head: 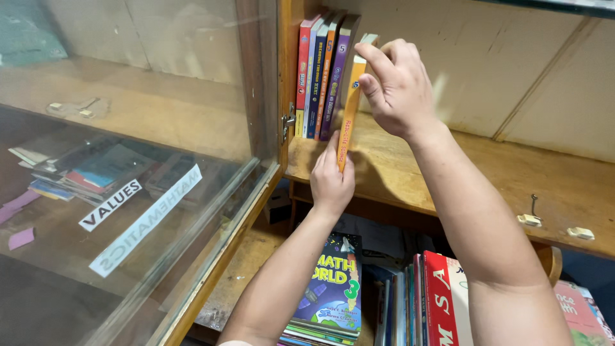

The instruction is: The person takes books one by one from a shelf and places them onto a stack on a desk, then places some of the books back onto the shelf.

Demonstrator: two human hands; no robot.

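Note:
An orange book (349, 109) leans upright on the wooden shelf (448, 173), next to several upright books (322, 77) in red, blue, orange and purple at the shelf's left end. My right hand (398, 86) grips the orange book's top edge. My left hand (331, 182) presses against its lower end from below, fingers flat on the spine. The book tilts slightly away from the row.
A glass cabinet door (141, 147) with two white paper labels stands at the left, stacked books behind it. Below the shelf lie a stack of flat books (330, 295) and upright books (435, 301). Small white catches (580, 232) sit on the shelf's right.

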